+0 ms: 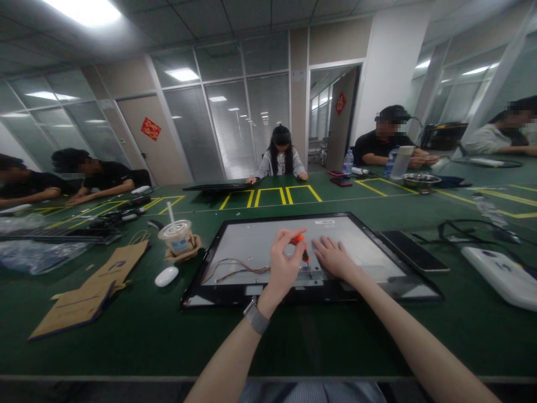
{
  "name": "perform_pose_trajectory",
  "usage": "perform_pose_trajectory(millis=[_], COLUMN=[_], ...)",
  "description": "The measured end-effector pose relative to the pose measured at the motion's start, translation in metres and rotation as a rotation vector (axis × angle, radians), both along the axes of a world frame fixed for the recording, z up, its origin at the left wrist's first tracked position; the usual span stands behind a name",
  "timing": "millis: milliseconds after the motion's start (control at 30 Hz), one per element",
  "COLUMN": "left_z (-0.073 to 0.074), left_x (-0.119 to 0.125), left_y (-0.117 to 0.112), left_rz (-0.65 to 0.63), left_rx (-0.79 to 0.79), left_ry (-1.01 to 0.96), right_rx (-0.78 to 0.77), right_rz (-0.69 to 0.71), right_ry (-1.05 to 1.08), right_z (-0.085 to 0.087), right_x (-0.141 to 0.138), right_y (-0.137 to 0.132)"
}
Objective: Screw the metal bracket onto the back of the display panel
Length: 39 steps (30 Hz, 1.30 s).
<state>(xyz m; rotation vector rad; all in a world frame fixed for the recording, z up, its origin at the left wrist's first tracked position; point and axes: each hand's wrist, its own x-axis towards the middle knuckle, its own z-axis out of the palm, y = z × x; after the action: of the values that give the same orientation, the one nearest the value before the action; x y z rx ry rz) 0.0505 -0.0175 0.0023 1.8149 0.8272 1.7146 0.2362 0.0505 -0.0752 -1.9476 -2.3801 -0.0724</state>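
Note:
A flat screen panel (251, 235) with a black frame and a pale grey back lies on the green table in front of me. My left hand (285, 257), with a watch on its wrist, is closed around an orange-and-black screwdriver (300, 239). The screwdriver stands nearly upright, its tip down at a metal bracket (311, 276) near the panel's front edge. My right hand (334, 256) rests flat on the panel just right of the screwdriver, fingers spread. Thin coloured wires (241, 270) run across the panel left of my left hand.
Left of the panel are a drink cup (176, 236) with a straw, a white mouse-shaped case (166, 276) and a brown paper bag (98, 285). A dark phone (413, 251) and a white device (499, 274) lie right. Several people sit around the table.

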Motion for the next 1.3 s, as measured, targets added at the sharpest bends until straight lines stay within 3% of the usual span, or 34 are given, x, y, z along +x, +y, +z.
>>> perform_pose_trajectory(millis=[133, 400, 600, 833, 1167, 1300], left_z=[-0.0012, -0.0002, -0.0022, -0.0039, -0.0045, -0.0037], left_x=[0.0001, 0.0006, 0.0009, 0.0018, 0.0035, 0.0025], left_y=[0.0008, -0.0007, 0.0028, 0.0034, 0.0026, 0.0038], left_rz=[0.059, -0.070, 0.029, 0.051, -0.129, -0.048], left_rx=[0.004, -0.037, -0.010, -0.031, -0.151, -0.080], left_ry=[-0.004, -0.019, 0.002, -0.012, -0.082, -0.045], right_rx=[0.003, -0.007, 0.012, 0.021, 0.004, 0.015], right_rz=[0.000, -0.011, -0.008, 0.014, -0.014, -0.012], right_ry=[-0.001, -0.023, -0.021, -0.001, -0.026, -0.035], right_z=[0.0015, 0.0077, 0.0088, 0.0008, 0.0073, 0.0078], right_x=[0.0000, -0.0036, -0.0049, -0.0003, -0.0037, -0.0039], right_y=[-0.0015, -0.0063, -0.0073, -0.0018, -0.0062, -0.0067])
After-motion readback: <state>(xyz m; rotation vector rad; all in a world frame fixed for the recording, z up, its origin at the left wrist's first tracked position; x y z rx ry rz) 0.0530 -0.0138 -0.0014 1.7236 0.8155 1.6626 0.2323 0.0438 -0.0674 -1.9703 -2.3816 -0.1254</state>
